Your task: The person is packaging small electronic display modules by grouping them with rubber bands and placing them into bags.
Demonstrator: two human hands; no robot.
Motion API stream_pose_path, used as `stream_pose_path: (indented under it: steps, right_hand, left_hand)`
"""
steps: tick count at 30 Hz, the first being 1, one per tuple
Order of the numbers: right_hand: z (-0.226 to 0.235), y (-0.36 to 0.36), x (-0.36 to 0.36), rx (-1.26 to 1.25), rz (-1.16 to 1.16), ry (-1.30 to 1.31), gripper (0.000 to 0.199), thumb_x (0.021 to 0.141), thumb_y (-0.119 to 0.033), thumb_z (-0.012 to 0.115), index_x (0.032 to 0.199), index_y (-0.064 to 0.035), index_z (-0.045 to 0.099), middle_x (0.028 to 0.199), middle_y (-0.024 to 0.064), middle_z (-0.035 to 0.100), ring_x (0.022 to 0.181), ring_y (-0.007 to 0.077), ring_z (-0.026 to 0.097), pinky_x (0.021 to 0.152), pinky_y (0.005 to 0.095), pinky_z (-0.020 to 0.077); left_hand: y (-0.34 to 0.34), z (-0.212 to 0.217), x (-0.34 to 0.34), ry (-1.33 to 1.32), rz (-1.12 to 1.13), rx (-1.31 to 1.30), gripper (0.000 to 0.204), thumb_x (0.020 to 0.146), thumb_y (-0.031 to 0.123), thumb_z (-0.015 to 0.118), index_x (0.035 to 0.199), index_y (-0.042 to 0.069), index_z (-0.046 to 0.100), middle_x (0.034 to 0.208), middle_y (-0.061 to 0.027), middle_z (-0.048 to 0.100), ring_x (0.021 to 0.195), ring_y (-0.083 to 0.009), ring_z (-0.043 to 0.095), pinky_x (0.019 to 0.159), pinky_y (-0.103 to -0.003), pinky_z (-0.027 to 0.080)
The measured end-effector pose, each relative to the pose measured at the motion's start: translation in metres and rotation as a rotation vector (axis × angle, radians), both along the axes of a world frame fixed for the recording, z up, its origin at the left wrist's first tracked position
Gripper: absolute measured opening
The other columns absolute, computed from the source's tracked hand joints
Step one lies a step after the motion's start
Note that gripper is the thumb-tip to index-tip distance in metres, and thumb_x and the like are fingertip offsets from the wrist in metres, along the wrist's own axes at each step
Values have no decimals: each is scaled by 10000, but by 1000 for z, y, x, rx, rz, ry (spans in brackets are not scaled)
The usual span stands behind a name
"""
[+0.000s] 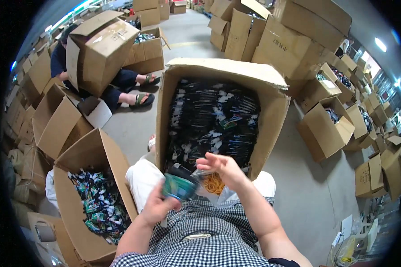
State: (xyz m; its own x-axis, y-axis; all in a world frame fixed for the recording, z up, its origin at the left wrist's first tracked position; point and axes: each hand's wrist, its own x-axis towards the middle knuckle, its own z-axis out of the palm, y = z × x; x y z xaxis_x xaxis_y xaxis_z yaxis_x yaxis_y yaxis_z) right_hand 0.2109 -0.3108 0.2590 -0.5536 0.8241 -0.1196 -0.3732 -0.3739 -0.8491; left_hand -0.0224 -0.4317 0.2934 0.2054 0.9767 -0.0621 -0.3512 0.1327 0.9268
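Note:
My left hand (155,205) grips a small bundle with green card-like pieces (179,187) and a black part at its top; it is blurred, so its exact kind is unclear. My right hand (227,172) has its fingers stretched out and apart, just above a clear plastic bag of orange rubber bands (213,183) on my lap. Right in front of me stands a large cardboard box (272,120), holding stacked rows of black bundles (209,120) with white and some green bits. On the left, another cardboard box (78,238) contains loose green, black and white pieces (98,207).
A person in dark clothes (109,91) sits on the floor at the far left behind a tilted cardboard box (104,46). Several filled cartons (327,129) stand along the right. Tall cartons (285,49) rise behind my box. Grey floor (307,191) lies to my right.

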Motion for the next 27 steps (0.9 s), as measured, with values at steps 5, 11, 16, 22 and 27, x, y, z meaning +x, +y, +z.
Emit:
stream_pose_path:
  steps: [5,11,16,22,27]
  right_hand:
    - [55,-14,-9,1112,92,-617,871,709,-440,750,1388,-33,387,1418,112,433,1325,211,386,1094,419,214]
    - [39,23,5,892,-76,-463,234,789,-57,687,1015,-7,653,952,99,685,826,144,655,715,269,523]
    - [-56,78,79,490,-526,-860,343,822,-164,645,1106,27,623,941,157,697,775,205,686,709,303,538]
    - [-94,173,114,1078,-670,-1703,391,748,-198,694,1115,-84,618,1064,141,621,982,306,604,827,423,476]
    - [-76,232,131,975,-69,-1855,378,740,-238,708,1083,-102,627,1098,167,613,1047,333,581,882,468,452]
  left_hand:
    - [10,-1,-5,91,-52,-385,511,891,195,641,1305,89,361,829,-24,540,578,-73,491,491,-167,373]
    - [15,2,-28,507,-33,-345,511,848,118,654,1261,85,355,912,-37,519,640,-96,491,553,-226,426]
    - [-25,-60,-165,594,775,-430,451,925,240,578,1283,49,381,951,-70,557,652,-130,559,553,-237,476]
    - [-50,-151,-225,1571,953,-350,586,906,304,603,1363,22,368,1276,-137,452,1149,-220,443,1001,-360,359]
    - [8,-154,-185,1162,593,-188,421,915,161,574,1288,2,457,1268,-159,473,1185,-264,447,1015,-368,349]
